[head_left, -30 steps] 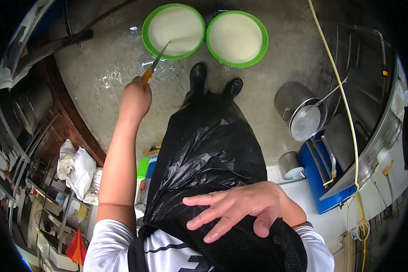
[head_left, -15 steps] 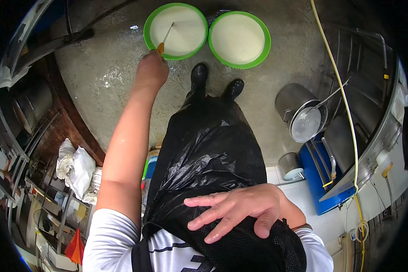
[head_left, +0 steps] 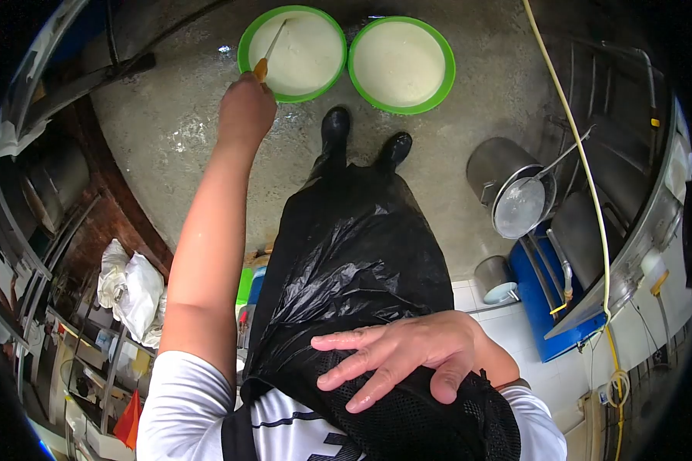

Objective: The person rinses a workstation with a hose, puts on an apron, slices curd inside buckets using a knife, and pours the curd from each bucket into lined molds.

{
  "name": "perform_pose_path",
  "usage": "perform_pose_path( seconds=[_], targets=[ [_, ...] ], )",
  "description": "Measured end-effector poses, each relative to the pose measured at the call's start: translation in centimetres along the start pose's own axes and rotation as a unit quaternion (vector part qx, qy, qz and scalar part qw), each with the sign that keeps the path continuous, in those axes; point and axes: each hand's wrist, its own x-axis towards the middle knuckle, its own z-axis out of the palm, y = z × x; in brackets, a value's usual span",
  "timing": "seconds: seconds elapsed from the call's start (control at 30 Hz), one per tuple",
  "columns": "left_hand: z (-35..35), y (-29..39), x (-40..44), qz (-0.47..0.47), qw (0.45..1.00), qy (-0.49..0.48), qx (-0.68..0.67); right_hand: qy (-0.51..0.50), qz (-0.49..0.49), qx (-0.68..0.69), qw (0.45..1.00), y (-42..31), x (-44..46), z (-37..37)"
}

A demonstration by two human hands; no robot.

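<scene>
I'm looking down on a wet grey concrete floor (head_left: 438,192), with metal racks and gear crowding both sides of the room. A black apron (head_left: 361,253) is covering the wearer's front, and a blue barrel (head_left: 550,323) is lying at right. Two green basins (head_left: 243,54) of white liquid are sitting side by side on the floor, beyond the boots (head_left: 336,131). A strainer (head_left: 519,207) is resting at the mouth of a metal pot (head_left: 492,165). My right hand (head_left: 407,346) is hovering over the apron, fingers spread apart, holding nothing. My left hand (head_left: 246,111) is closing its grip around the knife (head_left: 261,69), which is reaching over the left basin; I can't tell whether the tip is dipping in. Dark lettering (head_left: 338,446) on the shirt is showing only partly, and I'm not managing to read it.
</scene>
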Motion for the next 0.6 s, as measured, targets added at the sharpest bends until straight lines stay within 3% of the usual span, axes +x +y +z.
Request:
perform_pose_path(
  seconds=[0.17,0.27,0.6],
  targets=[
    [1.9,1.2,1.1,0.010,0.999,-0.033,0.025,0.005,0.004,-0.010,1.000,0.0,-0.3,0.3],
    [2.0,-0.1,0.0,0.018,1.000,-0.004,0.015,0.009,0.002,-0.015,1.000,-0.2,-0.5,0.5],
    [-7.3,-2.7,-9.3,0.041,0.997,0.010,-0.068,0.025,-0.038,-0.010,0.999,-0.1,-0.9,1.0]
  ],
)
